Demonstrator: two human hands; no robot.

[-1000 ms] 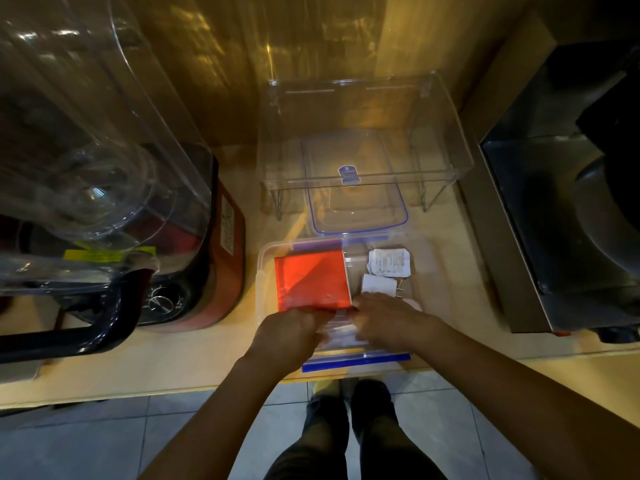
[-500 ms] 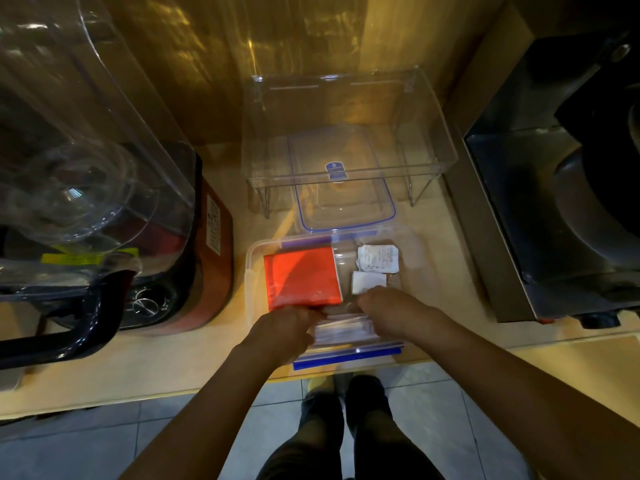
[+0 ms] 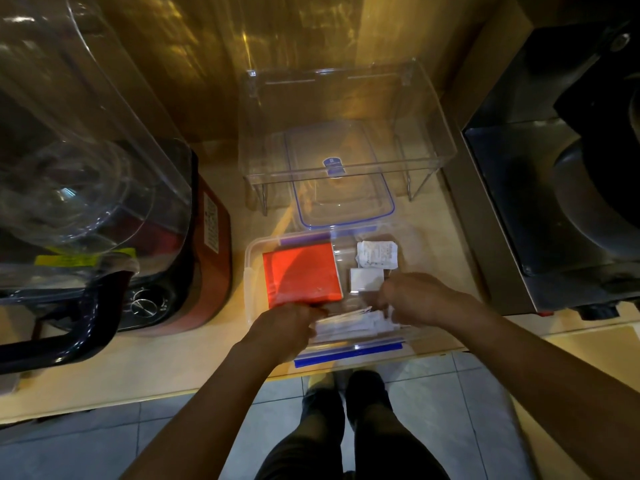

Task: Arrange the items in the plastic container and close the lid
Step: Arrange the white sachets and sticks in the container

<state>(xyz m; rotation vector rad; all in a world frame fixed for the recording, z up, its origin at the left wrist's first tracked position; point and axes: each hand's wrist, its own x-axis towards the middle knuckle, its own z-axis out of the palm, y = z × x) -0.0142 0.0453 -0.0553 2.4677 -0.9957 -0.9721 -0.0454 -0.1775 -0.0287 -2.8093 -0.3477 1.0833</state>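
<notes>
A clear plastic container with blue clips sits open at the counter's front edge. Inside lie a red flat packet on the left, a crumpled white sachet and a small white square packet on the right. My left hand and my right hand are both inside the near end, fingers closed on a stack of white paper packets between them. The clear lid with blue trim lies flat behind the container, partly under an acrylic stand.
A clear acrylic stand stands behind the container against the wooden wall. A red-and-black blender with a big clear jar fills the left. A dark metal appliance is on the right. The tiled floor and my legs show below.
The hands have spread slightly apart along the stack of white packets, which now shows more between them. The camera view shifted a little; the container's other contents stayed put.
</notes>
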